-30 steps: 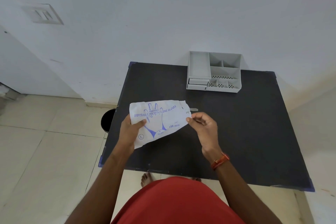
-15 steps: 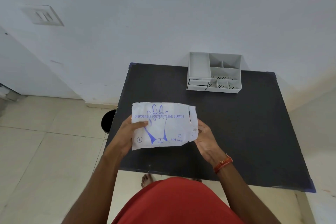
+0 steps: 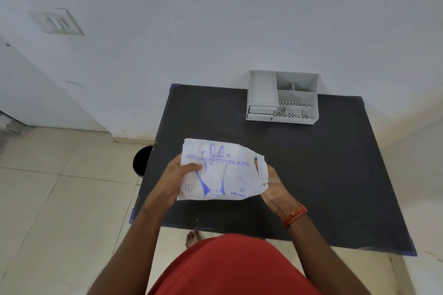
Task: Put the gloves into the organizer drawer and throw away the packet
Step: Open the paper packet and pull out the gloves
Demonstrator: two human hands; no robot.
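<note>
Red garment (image 3: 239,268); orange-red thread band (image 3: 294,214) on right wrist; barefoot.

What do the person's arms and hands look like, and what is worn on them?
Both forearms are bare, with no sleeves in view. The left hand wears nothing visible: no ring, watch or band. The right hand is also bare, but its wrist carries a red-orange thread band, wound around several times with a small knot. No gloves are on either hand.

The white crinkly plastic glove packet with blue print (image 3: 220,172) looks thin and embossed, the black table top (image 3: 323,175) matt and slightly grainy, the grey plastic organizer (image 3: 282,97) smooth.
</note>
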